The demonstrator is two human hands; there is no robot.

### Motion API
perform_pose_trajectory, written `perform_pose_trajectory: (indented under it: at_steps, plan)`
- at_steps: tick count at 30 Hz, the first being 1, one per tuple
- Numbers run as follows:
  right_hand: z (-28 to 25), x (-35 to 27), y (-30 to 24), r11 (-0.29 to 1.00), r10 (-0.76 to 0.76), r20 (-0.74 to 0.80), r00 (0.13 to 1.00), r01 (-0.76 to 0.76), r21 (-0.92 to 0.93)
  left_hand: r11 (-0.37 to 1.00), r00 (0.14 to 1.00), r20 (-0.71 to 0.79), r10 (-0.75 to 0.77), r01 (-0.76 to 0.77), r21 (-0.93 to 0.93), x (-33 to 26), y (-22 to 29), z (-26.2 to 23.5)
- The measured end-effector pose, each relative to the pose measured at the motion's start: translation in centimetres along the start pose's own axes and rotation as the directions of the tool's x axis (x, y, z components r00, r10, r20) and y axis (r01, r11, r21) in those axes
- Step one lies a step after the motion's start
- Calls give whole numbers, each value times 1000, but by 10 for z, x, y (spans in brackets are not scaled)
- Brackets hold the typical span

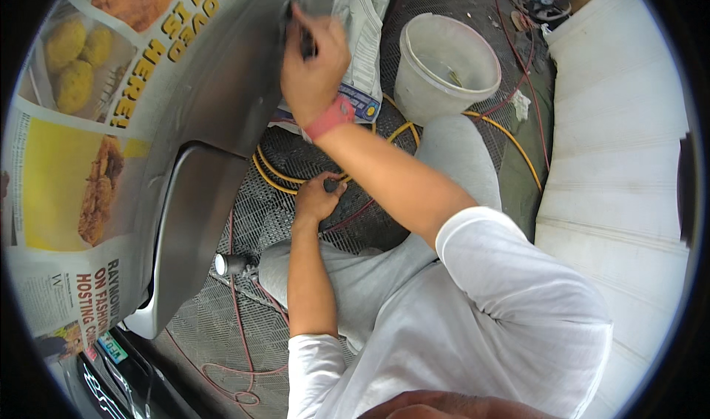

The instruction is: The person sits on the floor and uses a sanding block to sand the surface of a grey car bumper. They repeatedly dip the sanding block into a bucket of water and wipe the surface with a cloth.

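At the top, my right hand (316, 68), blurred by motion, is closed at the edge of a grey car body panel (225, 93). Its fingers hold a small dark piece (307, 44) whose kind I cannot make out. A pink band (330, 119) circles that wrist. Lower down, my left hand (316, 199) hangs over the floor near a yellow hose (277, 184). Its fingers are curled round a small dark object (330, 186), mostly hidden. Newspaper sheets (55, 142) cover the panel's left part. Below the panel sits a smooth grey corner section (196, 230) with a dark gap along its edge.
A whitish bucket (414, 79) stands beyond my bent knee. Thin red hoses (235, 301) wind over the textured dark mat (196, 315). A small lit lamp (231, 264) lies beside my leg. White sheeting (614, 123) lines the right side; a dark vehicle part (111, 374) is lower left.
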State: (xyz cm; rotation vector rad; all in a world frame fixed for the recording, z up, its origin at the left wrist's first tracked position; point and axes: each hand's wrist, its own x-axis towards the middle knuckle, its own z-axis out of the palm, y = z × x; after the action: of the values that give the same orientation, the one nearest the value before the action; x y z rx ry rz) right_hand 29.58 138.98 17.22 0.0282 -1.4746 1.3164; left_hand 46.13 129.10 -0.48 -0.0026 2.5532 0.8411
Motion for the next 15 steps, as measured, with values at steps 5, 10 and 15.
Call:
perform_pose_trajectory:
  at_steps: [5,10,15]
  plan:
    - [-13,-34,17,988,118,90,989,-126,88,997,995,-104,6,3,83,-1,-4,6]
    - [-6,0,13,997,49,36,998,-51,66,996,993,-77,-85,86,13,-18,22,6]
    - [-15,-9,7,961,202,154,967,-226,162,983,990,-70,-122,130,130,-9,12,14]
